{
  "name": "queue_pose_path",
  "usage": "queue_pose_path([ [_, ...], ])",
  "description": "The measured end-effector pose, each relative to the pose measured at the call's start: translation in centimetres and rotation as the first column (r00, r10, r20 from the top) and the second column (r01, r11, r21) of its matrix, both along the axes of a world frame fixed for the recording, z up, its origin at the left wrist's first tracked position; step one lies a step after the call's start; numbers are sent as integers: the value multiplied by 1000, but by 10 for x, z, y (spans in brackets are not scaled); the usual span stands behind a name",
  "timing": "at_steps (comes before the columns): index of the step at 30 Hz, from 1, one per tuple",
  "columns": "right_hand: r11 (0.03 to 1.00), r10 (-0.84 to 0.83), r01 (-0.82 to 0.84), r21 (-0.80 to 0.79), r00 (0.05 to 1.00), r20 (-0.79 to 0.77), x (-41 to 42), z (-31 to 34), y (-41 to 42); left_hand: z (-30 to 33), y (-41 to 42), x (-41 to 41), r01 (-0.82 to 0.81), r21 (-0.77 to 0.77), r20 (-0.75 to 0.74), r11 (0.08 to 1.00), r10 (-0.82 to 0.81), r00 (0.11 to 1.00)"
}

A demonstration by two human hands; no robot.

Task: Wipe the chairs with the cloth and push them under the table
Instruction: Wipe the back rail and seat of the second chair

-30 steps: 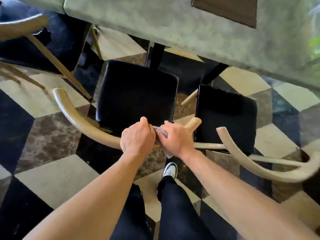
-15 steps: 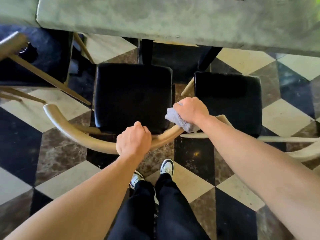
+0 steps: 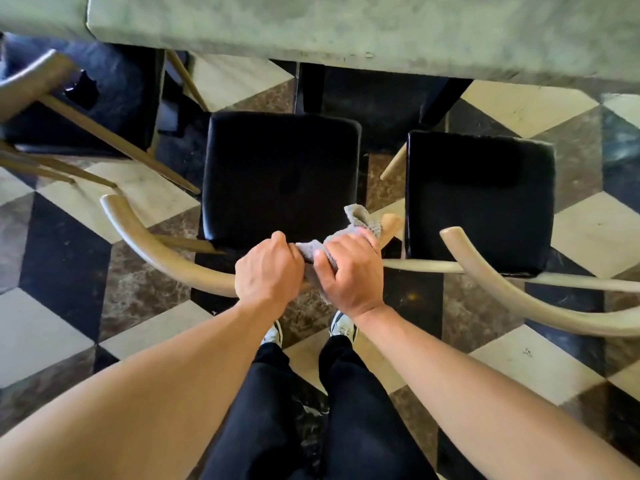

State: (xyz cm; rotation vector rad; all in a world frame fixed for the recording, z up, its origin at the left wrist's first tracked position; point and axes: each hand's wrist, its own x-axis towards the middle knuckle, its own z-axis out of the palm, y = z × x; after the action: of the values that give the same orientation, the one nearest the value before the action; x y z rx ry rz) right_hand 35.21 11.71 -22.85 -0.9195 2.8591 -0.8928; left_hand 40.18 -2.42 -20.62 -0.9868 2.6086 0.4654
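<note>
A chair with a black seat point(image 3: 280, 174) and a curved pale wooden back rail point(image 3: 156, 247) stands right in front of me, its seat partly short of the grey table point(image 3: 346, 22). My left hand point(image 3: 268, 268) grips the middle of that rail. My right hand point(image 3: 349, 271) holds a grey cloth point(image 3: 360, 220) wrapped over the rail just right of the left hand; the two hands touch. A second chair point(image 3: 478, 199) with the same black seat and wooden rail stands to the right.
A third chair point(image 3: 69, 98) sits at the upper left, partly under the table. Black table legs point(image 3: 308, 88) stand behind the middle seat. The floor is a checkered pattern of dark and light tiles point(image 3: 52, 334). My legs and shoes point(image 3: 341, 325) are below the rail.
My right hand slid the cloth back along the rail from its right end toward the middle, meeting my left hand. The left hand kept its grip on the rail.
</note>
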Motion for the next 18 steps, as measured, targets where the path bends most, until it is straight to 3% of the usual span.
queue_pose_path([
  [4,985,172,-172,8,985,-14,-23,4,9,5,-1,0,-27,41,-1,999,27,1000],
  [7,974,181,-174,143,983,-39,-56,7,22,6,-2,1,16,124,-42,992,-10,999],
  [9,968,147,-131,213,988,-58,-71,5,24,11,-15,8,253,177,-190,951,-219,957],
  [11,969,110,-96,226,992,-54,-69,1,17,12,-53,22,525,47,-252,850,-498,830],
  [12,975,62,-47,216,996,-65,-62,-1,13,9,-81,28,565,-41,-226,824,-559,798],
  [15,984,-80,97,149,990,-113,-21,-1,0,-4,-158,55,451,-180,-103,874,-473,875],
  [18,982,-158,170,85,978,-133,40,5,-31,-11,-180,65,404,-167,-141,900,-427,893],
])
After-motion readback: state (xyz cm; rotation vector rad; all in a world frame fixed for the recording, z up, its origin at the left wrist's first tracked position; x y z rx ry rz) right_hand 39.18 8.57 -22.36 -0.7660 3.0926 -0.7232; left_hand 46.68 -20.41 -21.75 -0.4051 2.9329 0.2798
